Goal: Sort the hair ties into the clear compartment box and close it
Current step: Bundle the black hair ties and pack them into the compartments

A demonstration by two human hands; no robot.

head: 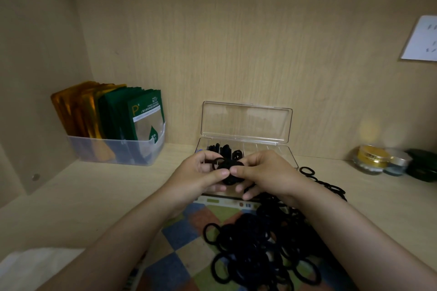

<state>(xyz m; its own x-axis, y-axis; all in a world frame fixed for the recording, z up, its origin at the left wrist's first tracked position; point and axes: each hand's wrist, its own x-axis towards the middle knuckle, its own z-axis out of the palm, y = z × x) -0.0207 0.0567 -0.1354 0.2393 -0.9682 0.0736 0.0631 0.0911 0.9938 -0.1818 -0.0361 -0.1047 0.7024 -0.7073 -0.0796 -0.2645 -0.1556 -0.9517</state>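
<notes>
The left grip (201, 173) and right grip (268, 172) together pinch a bundle of black hair ties (230, 178) above the counter (94, 196). Just behind, the clear compartment box (247, 123) stands open.

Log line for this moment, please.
left hand, right hand: hold bundle near box | lid: open | ties: some in box | pile: on mat

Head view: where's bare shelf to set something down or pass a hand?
Free: pale wooden shelf between the translucent sachet bin and the left hand; in front of the glass jars, right of the stray ties. Crowded: black hair tie pile on the checked mat, and the right hand joining the left on a tie bundle before the clear compartment box.
</notes>
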